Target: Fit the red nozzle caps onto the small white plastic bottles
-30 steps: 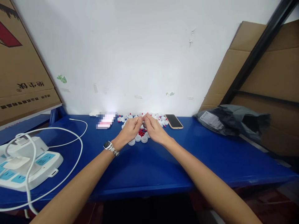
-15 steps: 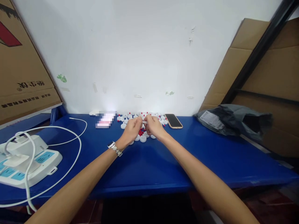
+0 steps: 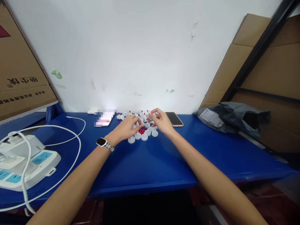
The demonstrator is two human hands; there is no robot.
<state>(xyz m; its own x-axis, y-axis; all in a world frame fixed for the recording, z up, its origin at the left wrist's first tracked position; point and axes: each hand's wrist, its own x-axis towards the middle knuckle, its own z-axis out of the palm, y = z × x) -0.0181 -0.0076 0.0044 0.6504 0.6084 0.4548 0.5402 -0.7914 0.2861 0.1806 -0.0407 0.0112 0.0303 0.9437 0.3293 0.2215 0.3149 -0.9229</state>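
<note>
On the blue table (image 3: 145,162), close to the wall, lies a cluster of small white caps (image 3: 140,136), some with red tips, around a little heap of red pieces (image 3: 141,131). My left hand (image 3: 125,128), a watch on its wrist, rests low over the cluster's left side with thumb and fingertips pinched at the red heap; whatever they hold is too small to see. My right hand (image 3: 161,122) hovers over the right side of the caps, fingers curved and spread apart, nothing visible in them.
A phone (image 3: 174,119) lies face up just right of my right hand. A grey plastic mailing bag (image 3: 232,117) sits far right, cardboard behind it. A white power strip (image 3: 30,162) with looping cables lies at left. A pinkish card (image 3: 104,119) is near the wall.
My hands were pinched together above the pile; they have now parted, the left dropping to the red pieces and the right opening over the caps. The camera view shifted slightly.
</note>
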